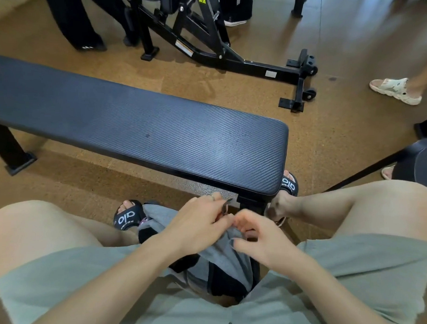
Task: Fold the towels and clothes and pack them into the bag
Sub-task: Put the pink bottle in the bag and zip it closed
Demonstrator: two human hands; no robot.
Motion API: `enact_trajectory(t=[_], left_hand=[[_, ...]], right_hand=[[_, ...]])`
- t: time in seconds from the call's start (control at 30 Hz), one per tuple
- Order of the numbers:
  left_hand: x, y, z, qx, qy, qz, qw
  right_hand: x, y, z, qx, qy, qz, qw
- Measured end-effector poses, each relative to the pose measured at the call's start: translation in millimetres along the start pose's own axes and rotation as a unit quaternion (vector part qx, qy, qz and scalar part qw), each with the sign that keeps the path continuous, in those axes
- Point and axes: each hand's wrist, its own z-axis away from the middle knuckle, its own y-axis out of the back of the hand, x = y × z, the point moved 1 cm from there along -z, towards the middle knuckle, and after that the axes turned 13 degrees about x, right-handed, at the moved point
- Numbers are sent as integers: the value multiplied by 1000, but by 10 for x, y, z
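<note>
A long black padded counter with a fine ribbed, carbon-weave texture runs from the left edge towards the seated person, its top bare, its black metal legs standing on a brown speckled cork-like floor. Beyond it stands a black steel exercise machine with small wheels at one end, a yellow triangular warning sticker near its top and white labels on the frame whose print is too small to read. Other people's legs show around the room: dark trousers at the upper left, a foot in a pale sandal at the right.

The person sits with knees apart in grey-green shorts, feet in black slides whose straps read "alo" in white, with a smaller line beneath that cannot be made out.

Between the knees, hanging low in front of the seat, is a grey and black bag. The left hand, a ring on one finger, has its fingers curled down onto the bag's upper edge and pinches something small and dark there. The right hand meets it from the other side, fingers bent and gripping the grey fabric. Motion blur hides the fingertips.
</note>
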Motion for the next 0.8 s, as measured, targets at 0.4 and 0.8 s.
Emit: enact_trajectory(t=[0.4, 0.8], left_hand=[[-1005, 592, 33, 34, 298, 72, 951], [-1253, 475, 26, -10, 310, 237, 921]], right_hand=[[60, 366, -64, -27, 85, 214, 973], [-569, -656, -668, -70, 156, 276, 946]])
